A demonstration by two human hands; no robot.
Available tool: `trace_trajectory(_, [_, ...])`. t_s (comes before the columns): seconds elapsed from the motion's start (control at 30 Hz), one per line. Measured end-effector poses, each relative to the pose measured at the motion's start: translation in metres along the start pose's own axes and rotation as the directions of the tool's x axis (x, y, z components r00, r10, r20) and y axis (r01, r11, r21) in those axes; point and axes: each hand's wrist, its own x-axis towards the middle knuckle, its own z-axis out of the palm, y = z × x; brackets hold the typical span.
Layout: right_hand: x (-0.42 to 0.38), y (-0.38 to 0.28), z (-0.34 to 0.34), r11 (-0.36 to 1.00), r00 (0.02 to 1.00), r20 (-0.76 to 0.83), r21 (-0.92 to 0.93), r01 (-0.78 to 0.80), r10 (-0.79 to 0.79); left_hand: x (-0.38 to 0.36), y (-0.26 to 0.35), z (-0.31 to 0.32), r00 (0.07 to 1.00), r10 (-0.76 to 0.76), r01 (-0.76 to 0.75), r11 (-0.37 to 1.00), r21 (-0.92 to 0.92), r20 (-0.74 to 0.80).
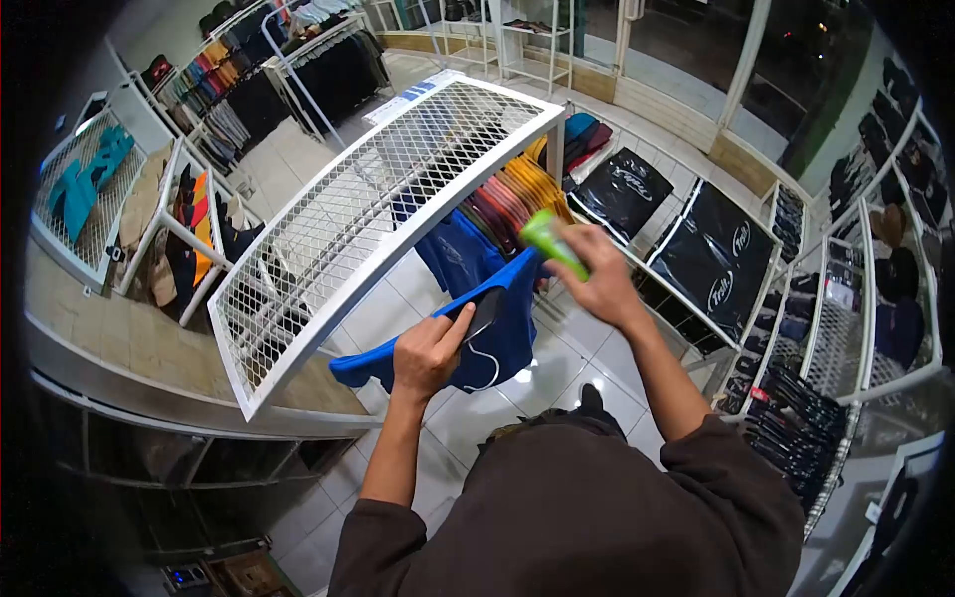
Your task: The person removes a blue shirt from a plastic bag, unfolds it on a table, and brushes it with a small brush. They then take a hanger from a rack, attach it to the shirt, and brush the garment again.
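A blue shirt (509,343) hangs in front of me, beside the raised end of a white mesh rack. My left hand (428,353) is closed at the upper edge of the shirt, its index finger stretched toward a black rectangular patch (483,310) on the cloth. Below that finger a thin white curved line (483,370) shows against the blue. My right hand (602,274) grips a bright green cylindrical object (553,245), smeared by motion, just above the shirt's right corner. What kind of object it is, I cannot tell.
The white mesh rack top (388,219) slants across the middle, with yellow and red shirts (527,189) hanging under it. Black packaged garments (721,259) lie on a rack to the right. Black hangers (791,423) crowd the lower right. Clothes racks (254,95) stand behind.
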Motion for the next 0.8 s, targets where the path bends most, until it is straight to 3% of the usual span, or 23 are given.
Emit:
trace_trajectory(0.07, [0.001,-0.019,0.01,0.987,0.974,0.161,0.034,0.158,-0.162,0.004,0.002,0.003,0.998,0.05,-0.052,0.998,0.025,0.048])
trace_trajectory(0.13, [0.004,-0.006,0.022,0.971,0.963,0.138,-0.027,0.239,-0.233,0.006,0.0,0.006,0.996,0.086,-0.087,0.996,0.022,0.036])
trace_trajectory(0.2, [0.012,0.031,0.014,0.986,0.993,0.052,-0.12,0.114,-0.109,0.005,0.001,0.003,0.995,0.1,-0.102,0.993,0.052,0.025])
trace_trajectory(0.27, [0.011,0.08,0.008,0.955,0.982,-0.118,-0.242,-0.173,0.148,0.0,-0.002,0.002,0.994,0.106,-0.106,0.993,0.042,0.003])
trace_trajectory(0.33, [0.008,0.086,-0.007,0.915,0.966,-0.206,-0.338,-0.218,0.153,-0.004,-0.002,0.003,0.996,0.092,-0.093,0.994,0.063,0.015])
trace_trajectory(0.4, [0.003,0.065,-0.006,0.959,0.976,-0.184,-0.234,-0.162,0.12,-0.002,-0.001,0.003,0.998,0.068,-0.068,0.997,0.045,-0.001])
trace_trajectory(0.47, [-0.001,0.008,-0.009,0.997,0.999,0.05,-0.077,-0.001,0.005,-0.001,-0.002,0.004,0.993,0.115,-0.116,0.993,0.031,0.037])
trace_trajectory(0.53, [-0.008,-0.02,0.003,0.99,0.98,0.142,-0.005,0.143,-0.141,0.003,0.001,0.005,0.989,0.128,-0.131,0.991,0.037,0.069])
trace_trajectory(0.57, [-0.01,-0.017,0.003,0.99,0.979,0.147,-0.002,0.141,-0.139,0.005,0.002,0.005,0.988,0.145,-0.148,0.988,0.042,0.059])
trace_trajectory(0.63, [-0.008,0.003,0.003,1.0,0.99,0.143,-0.032,0.0,0.005,0.006,0.002,0.003,0.986,0.158,-0.16,0.986,0.052,0.049])
trace_trajectory(0.67, [-0.007,0.034,0.003,0.999,0.999,0.016,-0.033,0.037,-0.036,0.005,0.002,0.002,0.987,0.156,-0.159,0.985,0.064,0.045])
trace_trajectory(0.73, [-0.012,0.092,-0.001,0.963,0.974,-0.155,-0.187,-0.193,0.165,0.001,0.004,0.0,0.988,0.146,-0.149,0.986,0.071,0.044])
trace_trajectory(0.77, [-0.018,0.117,-0.002,0.889,0.947,-0.232,-0.349,-0.296,0.224,-0.001,0.004,0.0,0.989,0.14,-0.143,0.987,0.071,0.048])
trace_trajectory(0.8, [-0.021,0.113,-0.002,0.889,0.948,-0.226,-0.352,-0.292,0.222,-0.002,0.004,0.001,0.99,0.135,-0.138,0.987,0.076,0.049])
